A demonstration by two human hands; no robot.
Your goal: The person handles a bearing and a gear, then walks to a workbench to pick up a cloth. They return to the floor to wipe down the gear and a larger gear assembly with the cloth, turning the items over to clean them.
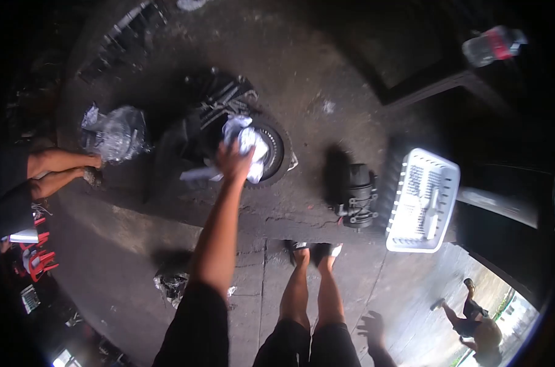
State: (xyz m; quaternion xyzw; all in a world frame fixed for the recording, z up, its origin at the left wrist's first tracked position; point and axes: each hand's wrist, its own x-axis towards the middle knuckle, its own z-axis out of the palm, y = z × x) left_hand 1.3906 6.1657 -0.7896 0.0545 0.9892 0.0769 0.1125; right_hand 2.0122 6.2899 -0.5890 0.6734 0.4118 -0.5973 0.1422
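Note:
My left hand (233,162) reaches forward with its fingers closed on a crumpled white cloth (250,142). The cloth lies against a dark round toothed wheel (278,153), which is part of a bulky machine unit (225,101) on the floor. Some of the wheel's face is hidden under cloth and hand. A loose end of the cloth hangs out to the left. Low on the right, my right hand (371,329) hovers beside my leg, slightly blurred, fingers spread and holding nothing.
A dark cylindrical metal part (360,196) stands right of the wheel, beside a white plastic basket (396,211). Clear plastic wrap (121,131) lies left, near another person's legs (63,162). A bottle (488,48) is at upper right; another person (473,321) is at lower right.

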